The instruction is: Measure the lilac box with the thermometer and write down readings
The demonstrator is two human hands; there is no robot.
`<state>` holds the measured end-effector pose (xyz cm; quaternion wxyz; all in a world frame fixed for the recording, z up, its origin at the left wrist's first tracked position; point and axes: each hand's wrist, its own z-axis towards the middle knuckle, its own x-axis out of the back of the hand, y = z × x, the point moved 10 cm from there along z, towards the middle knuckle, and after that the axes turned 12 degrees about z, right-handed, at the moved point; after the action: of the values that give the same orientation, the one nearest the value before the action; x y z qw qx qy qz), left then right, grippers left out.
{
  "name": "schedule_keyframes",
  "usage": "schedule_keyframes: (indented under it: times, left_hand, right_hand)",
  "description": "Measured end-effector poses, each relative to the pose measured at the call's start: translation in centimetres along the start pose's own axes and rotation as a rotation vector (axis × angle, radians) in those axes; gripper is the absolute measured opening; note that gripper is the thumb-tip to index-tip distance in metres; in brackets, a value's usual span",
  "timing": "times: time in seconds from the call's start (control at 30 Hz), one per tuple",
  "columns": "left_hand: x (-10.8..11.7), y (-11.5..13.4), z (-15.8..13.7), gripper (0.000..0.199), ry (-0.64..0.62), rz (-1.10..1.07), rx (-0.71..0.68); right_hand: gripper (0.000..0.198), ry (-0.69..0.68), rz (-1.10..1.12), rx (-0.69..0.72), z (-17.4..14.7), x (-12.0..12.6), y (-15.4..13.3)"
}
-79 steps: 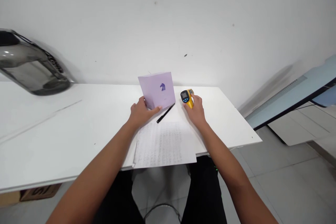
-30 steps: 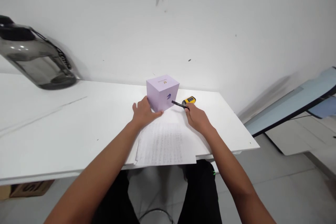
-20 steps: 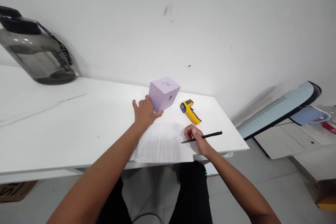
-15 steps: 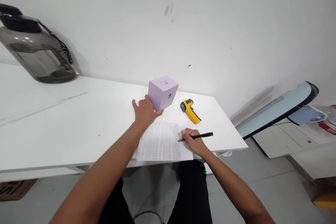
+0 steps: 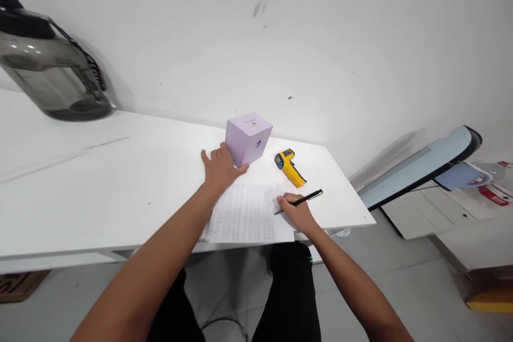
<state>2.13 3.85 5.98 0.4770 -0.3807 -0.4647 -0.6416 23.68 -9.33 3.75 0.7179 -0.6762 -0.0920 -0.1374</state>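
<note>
My left hand [image 5: 220, 165] is at the near lower corner of a light purple box [image 5: 249, 140], its thumb along the front and its index finger by the left side. The other fingers spread out to the left. In my right hand [image 5: 297, 212] is a black pen [image 5: 308, 197], held in a writing grip. Its tip is at or just above the right part of a paper sheet [image 5: 244, 219] covered with dense rows of marks. To the right of the box lies a yellow and black infrared thermometer [image 5: 290, 168], touched by neither hand.
A large grey water bottle [image 5: 56, 77] with a black lid stands at the left on the white table [image 5: 80, 192], against the wall [image 5: 192, 37]. Beyond the table's right edge are a pale blue, black-rimmed panel [image 5: 420, 165] and a white cabinet [image 5: 425, 208].
The pen has tipped more upright in my right hand, its tip moving slightly right. My left hand stays at the box. The whole view has shifted slightly.
</note>
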Motion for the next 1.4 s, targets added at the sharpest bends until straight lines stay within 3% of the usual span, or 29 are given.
schedule_keyframes:
  times: [0.17,0.4,0.6,0.83,1.4]
  left_hand:
    - [0.1,0.1,0.0,0.101,-0.009,-0.002,0.002]
    - [-0.1,-0.1,0.0,0.101,-0.015,-0.035,0.004]
    - [-0.1,-0.1,0.1,0.101,-0.018,-0.049,0.007]
    - [-0.1,-0.1,0.0,0.102,-0.02,-0.069,0.01]
    - [0.1,0.0,0.0,0.101,-0.016,-0.019,0.015]
  right_hand:
    - [0.041,-0.054,0.0,-0.015,-0.1,-0.5,0.1]
    - [0.043,0.034,0.006,-0.012,0.0,0.3,0.0]
    - [0.042,-0.057,0.009,-0.016,0.0,-0.4,0.0]
    - [0.043,0.015,0.009,-0.026,0.0,0.2,0.1]
    - [0.046,0.03,-0.019,0.001,-0.1,0.5,0.0]
